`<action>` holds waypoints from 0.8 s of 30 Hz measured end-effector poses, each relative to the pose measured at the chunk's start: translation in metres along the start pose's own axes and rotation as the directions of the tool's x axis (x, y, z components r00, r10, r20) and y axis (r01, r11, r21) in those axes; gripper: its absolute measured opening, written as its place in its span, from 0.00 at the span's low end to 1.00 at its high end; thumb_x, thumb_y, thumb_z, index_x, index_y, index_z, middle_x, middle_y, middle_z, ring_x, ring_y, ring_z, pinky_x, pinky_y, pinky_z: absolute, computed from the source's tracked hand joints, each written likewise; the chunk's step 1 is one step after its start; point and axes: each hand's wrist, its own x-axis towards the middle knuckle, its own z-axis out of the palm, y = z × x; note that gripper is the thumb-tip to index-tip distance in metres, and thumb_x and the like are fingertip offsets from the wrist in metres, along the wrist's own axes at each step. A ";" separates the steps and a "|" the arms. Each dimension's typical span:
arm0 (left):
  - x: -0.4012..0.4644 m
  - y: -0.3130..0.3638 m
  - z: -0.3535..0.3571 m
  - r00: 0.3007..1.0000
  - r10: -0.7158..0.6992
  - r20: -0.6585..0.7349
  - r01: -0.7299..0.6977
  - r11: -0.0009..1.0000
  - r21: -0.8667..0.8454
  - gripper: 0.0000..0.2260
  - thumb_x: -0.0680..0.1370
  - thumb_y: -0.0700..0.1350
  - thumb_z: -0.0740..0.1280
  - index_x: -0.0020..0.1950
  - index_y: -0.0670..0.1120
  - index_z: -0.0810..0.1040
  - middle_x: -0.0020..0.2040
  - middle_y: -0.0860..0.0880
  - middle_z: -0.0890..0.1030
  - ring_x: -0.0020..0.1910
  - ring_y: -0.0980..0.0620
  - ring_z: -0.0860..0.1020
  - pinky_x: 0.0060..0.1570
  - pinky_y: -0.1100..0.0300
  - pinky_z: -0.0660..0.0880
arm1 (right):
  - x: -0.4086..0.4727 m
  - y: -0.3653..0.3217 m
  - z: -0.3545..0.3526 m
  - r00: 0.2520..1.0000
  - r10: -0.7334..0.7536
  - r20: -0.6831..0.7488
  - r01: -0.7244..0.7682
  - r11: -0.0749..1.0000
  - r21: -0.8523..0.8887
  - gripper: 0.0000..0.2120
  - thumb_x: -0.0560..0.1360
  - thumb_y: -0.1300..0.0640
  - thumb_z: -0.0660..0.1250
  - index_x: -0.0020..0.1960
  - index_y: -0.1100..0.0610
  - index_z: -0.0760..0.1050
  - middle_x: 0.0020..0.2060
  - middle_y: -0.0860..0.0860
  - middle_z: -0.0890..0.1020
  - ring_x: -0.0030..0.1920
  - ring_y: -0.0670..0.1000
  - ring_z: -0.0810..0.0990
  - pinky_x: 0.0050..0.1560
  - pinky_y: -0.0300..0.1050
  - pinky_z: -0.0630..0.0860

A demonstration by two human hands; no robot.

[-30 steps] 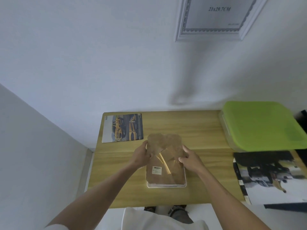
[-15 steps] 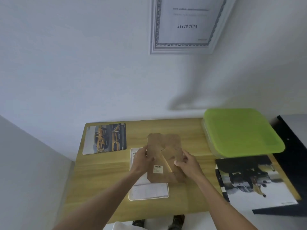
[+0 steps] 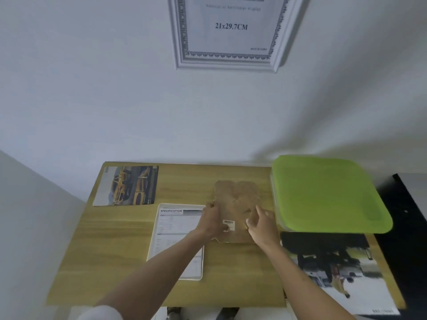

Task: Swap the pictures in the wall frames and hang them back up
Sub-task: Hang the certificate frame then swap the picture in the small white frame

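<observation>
A: White picture frame [image 3: 176, 241], lying face down on the light wooden table [image 3: 120, 245]: status?

B: Opened. Its brown fibreboard backing panel [image 3: 235, 204] is off, pinched by the left hand [image 3: 211, 224] and right hand [image 3: 261, 225] just right of the frame. The specification sheet is exposed.

A: Remaining?

B: Replacement picture, probably the yellow car print [image 3: 128, 185]; refit backing; rehang. The white ornate frame [image 3: 227, 33] on the wall appears untouched.

White ornate frame [image 3: 227, 33] hangs on the wall; second white frame [image 3: 178, 241] lies face-down mid-table, its sheet exposed; brown backing board [image 3: 238, 204] sits beside it; yellow-car picture [image 3: 128, 184] far-left corner; dark vehicle picture [image 3: 332, 269] near-right corner.
</observation>
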 end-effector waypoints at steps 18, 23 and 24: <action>0.012 0.035 0.058 0.996 -0.092 -0.016 0.092 0.943 0.320 0.40 0.69 0.44 0.77 0.74 0.34 0.59 0.74 0.39 0.54 0.72 0.38 0.55 0.67 0.48 0.68 | 0.028 0.038 0.012 0.993 -0.113 0.018 0.114 0.951 -0.289 0.28 0.81 0.53 0.62 0.78 0.57 0.58 0.75 0.62 0.57 0.75 0.62 0.57 0.70 0.56 0.69; 0.006 0.019 0.036 1.000 0.004 0.001 -0.004 0.945 0.327 0.32 0.72 0.46 0.74 0.71 0.39 0.65 0.72 0.40 0.61 0.70 0.39 0.60 0.66 0.47 0.67 | 0.016 0.026 0.020 0.976 -0.219 -0.023 0.193 0.900 -0.391 0.28 0.78 0.54 0.66 0.74 0.63 0.64 0.72 0.64 0.65 0.72 0.64 0.64 0.68 0.55 0.71; 0.002 0.013 0.026 0.999 0.025 -0.041 -0.011 0.951 0.308 0.30 0.73 0.46 0.72 0.71 0.40 0.66 0.73 0.41 0.62 0.72 0.40 0.60 0.67 0.47 0.67 | 0.011 0.022 0.022 0.960 -0.278 -0.035 0.242 0.884 -0.399 0.26 0.77 0.54 0.68 0.72 0.63 0.67 0.69 0.64 0.69 0.69 0.64 0.68 0.66 0.55 0.72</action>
